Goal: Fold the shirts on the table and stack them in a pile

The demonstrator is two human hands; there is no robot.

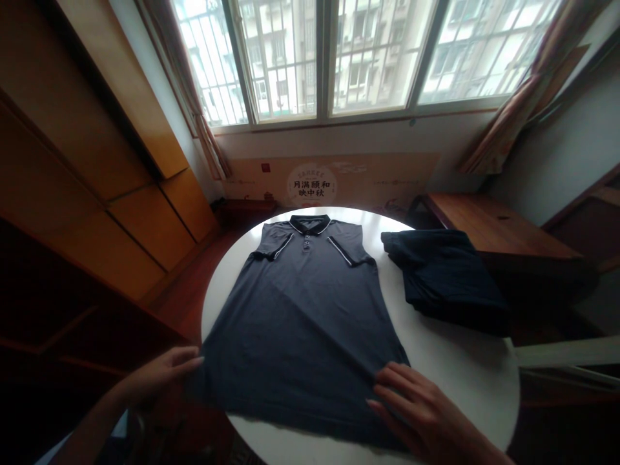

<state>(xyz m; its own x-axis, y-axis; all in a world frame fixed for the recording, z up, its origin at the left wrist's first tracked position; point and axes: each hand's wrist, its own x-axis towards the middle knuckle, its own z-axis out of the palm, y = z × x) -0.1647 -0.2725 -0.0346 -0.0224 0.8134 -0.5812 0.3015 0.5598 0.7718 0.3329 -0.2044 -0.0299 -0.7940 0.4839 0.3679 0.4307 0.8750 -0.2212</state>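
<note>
A dark grey-blue polo shirt [300, 323] lies front up on a round white table [465, 374], its black collar at the far end. Its short sleeves, trimmed with white piping, are folded in over the chest. At the lower left edge, my left hand [179, 363] pinches the cloth, which overhangs the table there. My right hand [411, 403] is closed over the shirt's lower right edge with bent fingers; the cloth beneath that palm is hidden. To the right on the table sits a folded dark navy garment [445, 278].
A wooden desk [498, 223] stands behind the table on the right. Yellow-brown cabinets [140, 226] line the left side. Barred windows [368, 58] with tied curtains and a printed banner [358, 177] are at the back. A pale rail [566, 352] is near the table's right edge.
</note>
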